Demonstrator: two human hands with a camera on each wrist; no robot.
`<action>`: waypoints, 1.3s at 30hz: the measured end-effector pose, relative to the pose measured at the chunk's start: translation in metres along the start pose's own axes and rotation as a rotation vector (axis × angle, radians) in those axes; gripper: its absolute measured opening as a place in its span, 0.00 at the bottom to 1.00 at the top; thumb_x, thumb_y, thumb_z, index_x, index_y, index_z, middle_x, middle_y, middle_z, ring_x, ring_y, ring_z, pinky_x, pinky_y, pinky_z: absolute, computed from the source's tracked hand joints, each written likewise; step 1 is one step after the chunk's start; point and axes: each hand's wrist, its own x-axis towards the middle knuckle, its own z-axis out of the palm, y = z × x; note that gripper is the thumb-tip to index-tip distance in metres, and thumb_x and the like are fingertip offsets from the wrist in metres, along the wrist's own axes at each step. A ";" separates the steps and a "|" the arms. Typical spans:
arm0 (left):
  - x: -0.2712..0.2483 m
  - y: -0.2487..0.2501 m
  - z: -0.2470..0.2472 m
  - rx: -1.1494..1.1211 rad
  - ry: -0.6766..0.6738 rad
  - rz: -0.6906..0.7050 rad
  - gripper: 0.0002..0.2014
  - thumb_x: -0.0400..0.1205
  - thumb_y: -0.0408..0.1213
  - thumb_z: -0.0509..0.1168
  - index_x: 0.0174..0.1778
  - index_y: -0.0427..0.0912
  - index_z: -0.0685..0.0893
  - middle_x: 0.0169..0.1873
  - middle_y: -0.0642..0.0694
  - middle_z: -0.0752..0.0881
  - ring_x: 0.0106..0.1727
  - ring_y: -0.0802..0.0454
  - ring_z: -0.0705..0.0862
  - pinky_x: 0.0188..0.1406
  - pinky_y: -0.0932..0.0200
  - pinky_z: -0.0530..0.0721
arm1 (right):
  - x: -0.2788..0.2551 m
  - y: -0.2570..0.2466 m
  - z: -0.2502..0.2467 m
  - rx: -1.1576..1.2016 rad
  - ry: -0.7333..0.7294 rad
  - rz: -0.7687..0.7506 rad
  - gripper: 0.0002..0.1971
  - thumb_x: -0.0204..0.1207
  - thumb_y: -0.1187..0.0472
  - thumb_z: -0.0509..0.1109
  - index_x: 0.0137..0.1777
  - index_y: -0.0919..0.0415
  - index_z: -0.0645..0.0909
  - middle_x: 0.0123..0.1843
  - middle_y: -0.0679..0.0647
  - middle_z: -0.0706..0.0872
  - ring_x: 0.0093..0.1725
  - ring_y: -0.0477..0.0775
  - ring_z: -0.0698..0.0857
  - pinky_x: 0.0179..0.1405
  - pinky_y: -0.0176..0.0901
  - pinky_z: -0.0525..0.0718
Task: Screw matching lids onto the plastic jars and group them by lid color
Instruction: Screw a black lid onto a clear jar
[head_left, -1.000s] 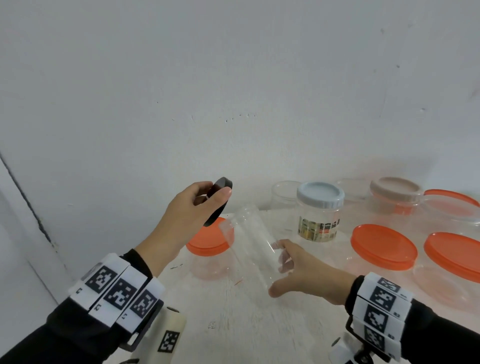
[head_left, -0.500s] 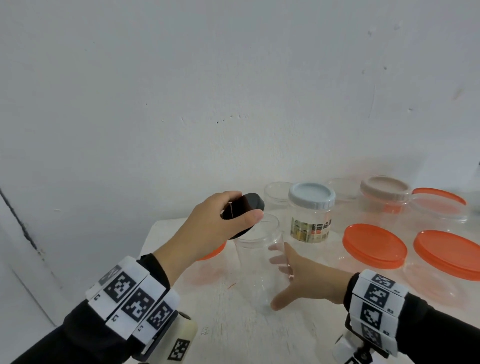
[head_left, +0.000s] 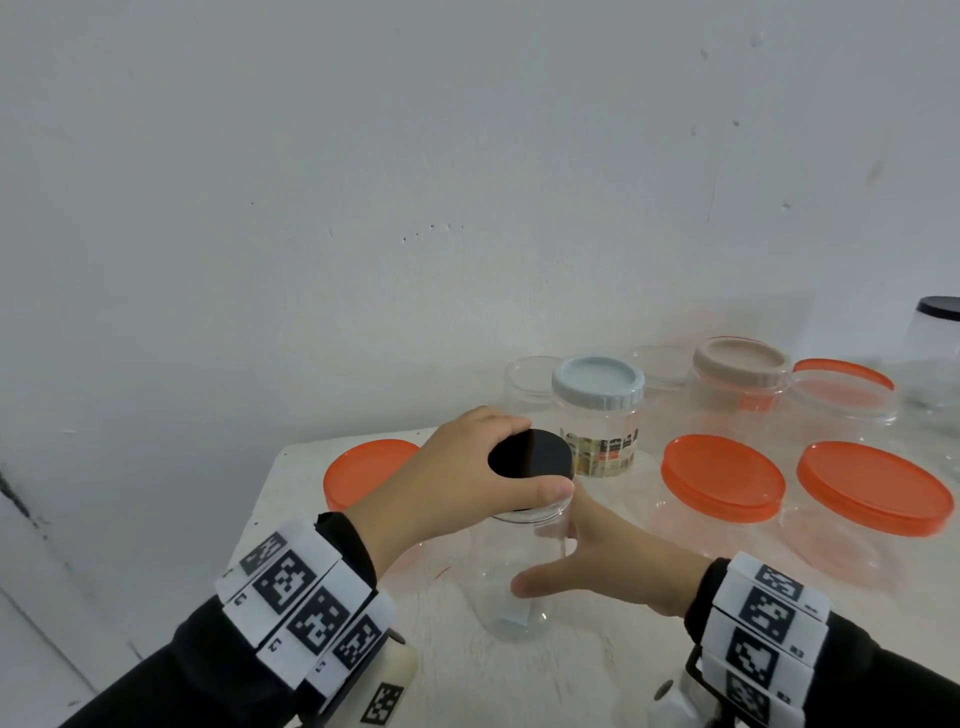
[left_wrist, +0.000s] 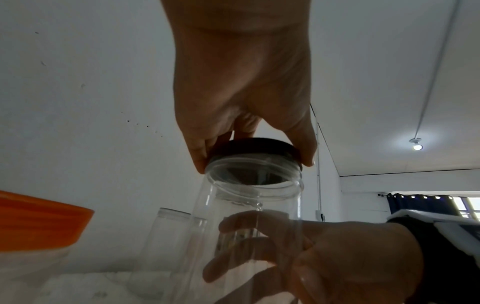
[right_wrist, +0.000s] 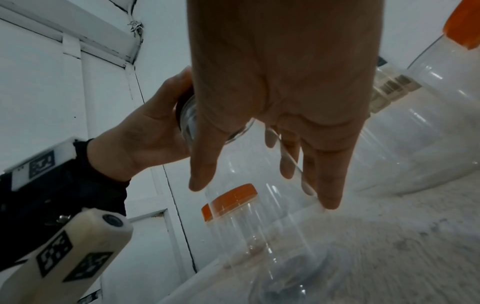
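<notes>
- My left hand (head_left: 457, 483) grips the black lid (head_left: 531, 456) by its rim, thumb on near side, fingers on far side; lid sits on the mouth of the clear jar (head_left: 511, 577), prob. not turned tight yet.
- In left wrist view the lid (left_wrist: 253, 147) looks a bit tilted on the jar neck (left_wrist: 253, 181), so thread maybe not caught.
- My right hand (head_left: 613, 564) holds the jar body, thumb in front, fingers (right_wrist: 288, 164) around the back wall. Jar stands upright on the table (head_left: 597, 670), near the front edge, right of the small orange-lid jar (head_left: 371, 467).
- Handling, my guess: jar is empty, thin plastic, so very light, smooth and slippery, walls can bend in if I squeeze hard. Better to hold it mid-body w/ wide soft grasp, and turn the lid only by the rim.
- Risk: jar spins w/ the lid, or lid goes cross-threaded.
</notes>
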 end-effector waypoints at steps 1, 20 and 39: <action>0.000 0.000 0.001 0.010 -0.005 -0.003 0.38 0.71 0.64 0.71 0.76 0.55 0.73 0.66 0.64 0.74 0.63 0.68 0.74 0.54 0.72 0.71 | -0.001 0.000 0.000 -0.003 -0.002 0.005 0.53 0.62 0.49 0.85 0.80 0.34 0.53 0.74 0.30 0.69 0.70 0.37 0.73 0.54 0.23 0.77; -0.007 -0.002 0.005 0.031 -0.116 0.020 0.54 0.66 0.68 0.72 0.84 0.56 0.55 0.79 0.66 0.59 0.72 0.71 0.62 0.62 0.76 0.63 | -0.003 0.000 -0.002 -0.091 -0.015 0.003 0.55 0.63 0.51 0.85 0.78 0.32 0.46 0.71 0.23 0.65 0.72 0.33 0.69 0.61 0.24 0.74; -0.022 -0.044 0.050 -0.554 -0.004 -0.071 0.46 0.69 0.43 0.81 0.79 0.65 0.61 0.70 0.70 0.76 0.73 0.70 0.71 0.67 0.65 0.70 | 0.016 -0.124 -0.026 -1.065 -0.159 -0.024 0.39 0.71 0.35 0.71 0.80 0.44 0.62 0.71 0.45 0.71 0.70 0.49 0.71 0.67 0.49 0.75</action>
